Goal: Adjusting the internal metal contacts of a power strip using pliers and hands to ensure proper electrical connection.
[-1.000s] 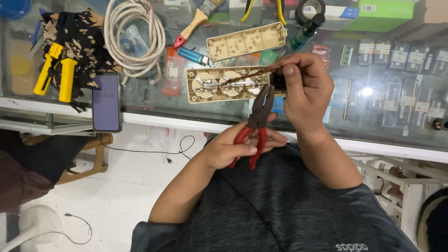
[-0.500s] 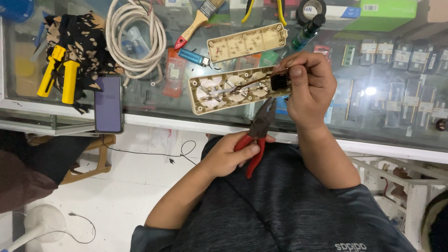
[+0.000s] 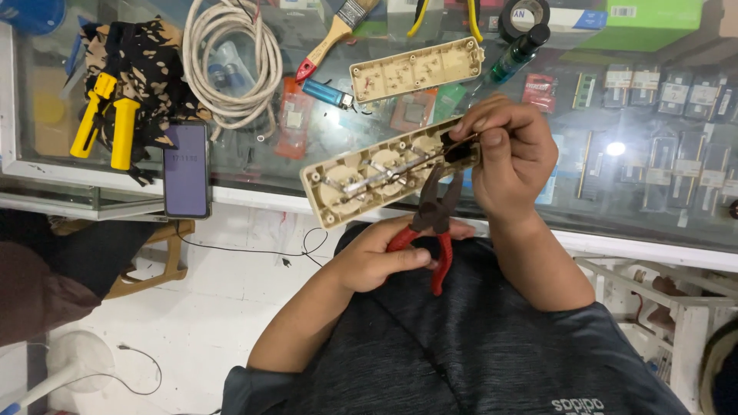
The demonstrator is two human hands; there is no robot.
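My left hand (image 3: 380, 261) grips red-handled pliers (image 3: 430, 238), their dark jaws pointing up and touching the lower edge of an opened beige power strip base (image 3: 369, 178). My right hand (image 3: 511, 157) pinches the right end of that base, which is tilted above the counter edge with its metal contact strips showing. The pliers' jaws sit right below my right fingers.
On the glass counter (image 3: 630, 192) lie the strip's separate beige cover (image 3: 415, 71), a white cable coil (image 3: 231, 65), a paintbrush (image 3: 338, 34), a yellow-handled tool (image 3: 108, 123), a phone (image 3: 187, 170), a black tape roll (image 3: 526, 11) and a green bottle (image 3: 516, 52).
The power strip base has come off the glass, toward me and tilted in my right hand. The pliers stay just under its right end.
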